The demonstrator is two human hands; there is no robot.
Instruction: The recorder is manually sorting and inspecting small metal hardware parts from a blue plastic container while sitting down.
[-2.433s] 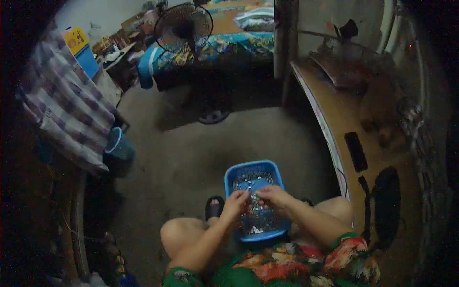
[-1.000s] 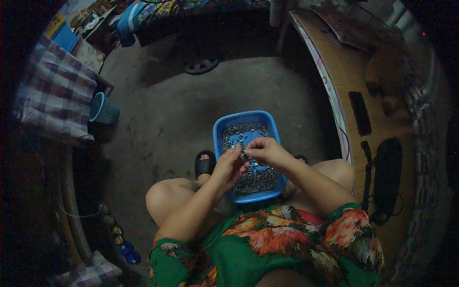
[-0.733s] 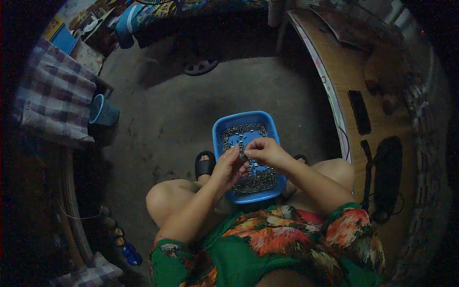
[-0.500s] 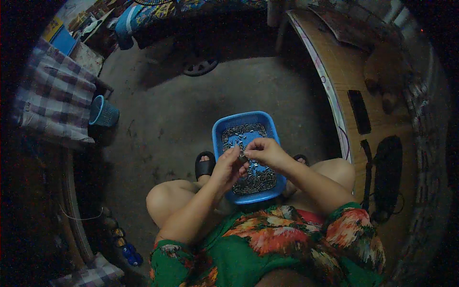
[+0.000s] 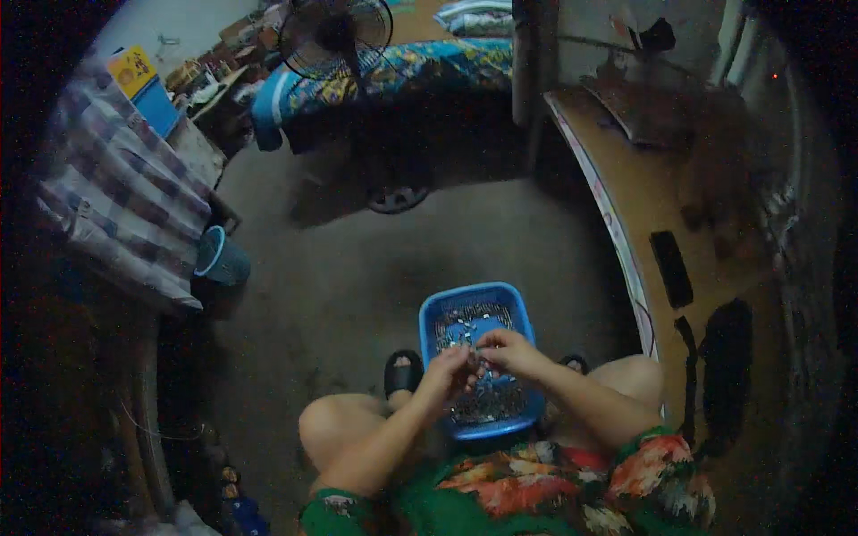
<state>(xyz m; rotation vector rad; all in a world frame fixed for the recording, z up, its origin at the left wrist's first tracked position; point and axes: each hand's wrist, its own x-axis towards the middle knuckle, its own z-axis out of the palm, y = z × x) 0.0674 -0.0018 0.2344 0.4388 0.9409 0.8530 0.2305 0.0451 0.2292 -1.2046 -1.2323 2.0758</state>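
Observation:
My left hand (image 5: 449, 371) and my right hand (image 5: 517, 355) meet fingertip to fingertip above a blue plastic basket (image 5: 433, 322). Both are closed, with the left fingers curled and the right thumb and forefinger pinching. Between them is a small shiny metal piece (image 5: 475, 354), blurred and mostly covered by the fingers. Many short, silvery metal pieces (image 5: 487, 404) lie in the basket, heaped toward its near end and around its sides. Part of the blue bottom shows through in the middle.
The basket stands on the floor between my feet in black sandals (image 5: 402, 375). A wooden board (image 5: 617, 179) runs along the right, with dark objects on it. To the left are a blue bin (image 5: 223, 259) and a checked cloth (image 5: 134, 214). Ahead stand a fan (image 5: 338, 36) and a bed (image 5: 447, 67).
The view has tilted upward, so the basket and hands sit lower and the fan and bed show more. My hands stay together over the basket, fingers still closed.

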